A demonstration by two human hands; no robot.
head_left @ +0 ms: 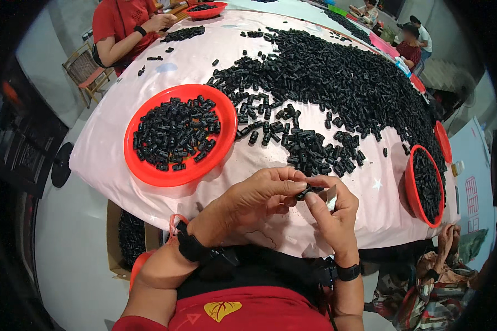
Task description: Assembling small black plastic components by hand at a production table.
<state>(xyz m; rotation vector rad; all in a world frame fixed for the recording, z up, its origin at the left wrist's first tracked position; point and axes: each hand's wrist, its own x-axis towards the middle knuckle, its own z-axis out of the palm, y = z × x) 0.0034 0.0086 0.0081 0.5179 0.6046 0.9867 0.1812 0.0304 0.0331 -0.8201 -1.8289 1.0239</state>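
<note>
My left hand [264, 194] and my right hand [334, 216] meet over the near edge of the table. Between their fingertips is a small black plastic part [307, 191], partly covered by the fingers, which both hands pinch. A thin shiny strip, like a blade [331, 197], juts out by my right index finger; its other end is hidden. Just beyond the hands lies a loose cluster of similar black parts [315, 151]. To the left of it, a round red basin [226, 124] holds many more of them.
A large heap of black parts [337, 71] spreads over the pink cloth [105, 135]. Another red basin [411, 187] stands at the right edge. A cardboard box [114, 243] of black parts sits below left. Co-workers [119, 30] are around the table, one close on my right [436, 276].
</note>
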